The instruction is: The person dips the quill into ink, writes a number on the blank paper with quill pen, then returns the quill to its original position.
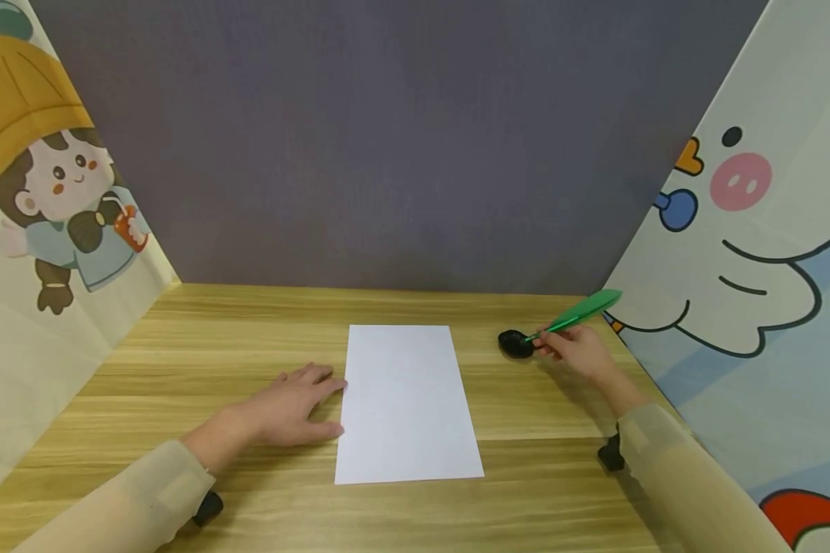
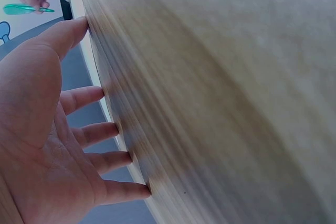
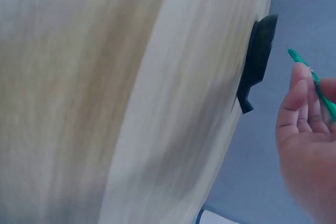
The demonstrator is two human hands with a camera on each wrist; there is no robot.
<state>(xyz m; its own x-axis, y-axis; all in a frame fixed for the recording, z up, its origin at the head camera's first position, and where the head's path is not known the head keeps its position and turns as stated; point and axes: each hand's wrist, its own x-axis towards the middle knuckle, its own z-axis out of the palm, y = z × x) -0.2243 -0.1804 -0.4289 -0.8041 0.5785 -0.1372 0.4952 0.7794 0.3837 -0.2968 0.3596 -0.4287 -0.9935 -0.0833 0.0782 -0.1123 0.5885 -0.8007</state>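
My right hand (image 1: 582,353) pinches a green feather quill pen (image 1: 589,309) between thumb and fingers. Its tip points down and left, over a small black dish (image 1: 515,344) on the table. In the right wrist view the dish (image 3: 259,53) shows a short bent handle, and the pen's tip (image 3: 295,55) is raised beside it. A blank white sheet of paper (image 1: 408,403) lies in the middle. My left hand (image 1: 292,408) rests at its left edge with fingers spread, thumb and fingertips right at the border. The left wrist view shows those fingers (image 2: 89,132) straight, fingertips down on the surface.
The wood-grain table (image 1: 249,322) ends at a dark grey upright panel (image 1: 401,146). Cartoon-printed walls stand at left (image 1: 34,369) and right (image 1: 788,69), the right one close to my right hand. Black wrist straps (image 1: 612,453) show beneath both sleeves.
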